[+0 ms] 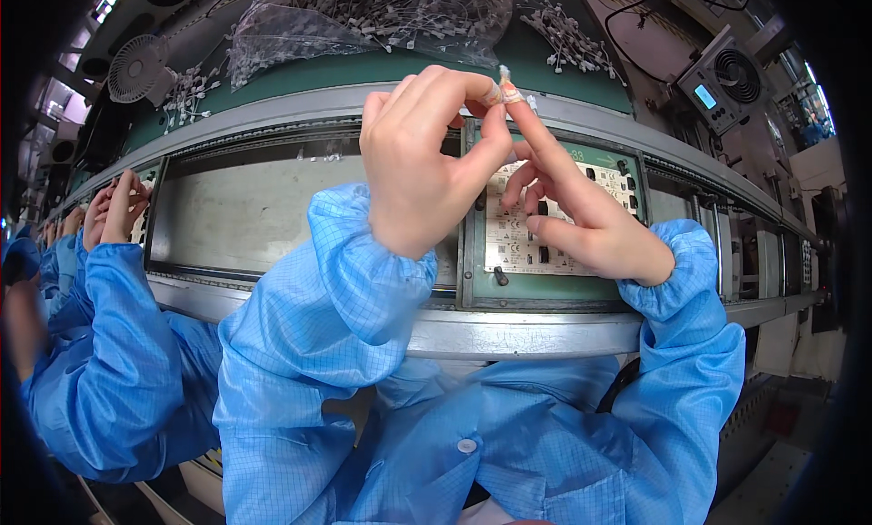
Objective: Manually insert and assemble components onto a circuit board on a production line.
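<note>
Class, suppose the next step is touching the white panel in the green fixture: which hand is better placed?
Probably the right hand: it overlaps the white panel in this view, though its height above is unclear. The left hand lies mostly left of the panel.

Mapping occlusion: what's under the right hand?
Under the right hand: a white printed panel with black parts, in a green carrier. What the hand covers there can't be seen.
</note>
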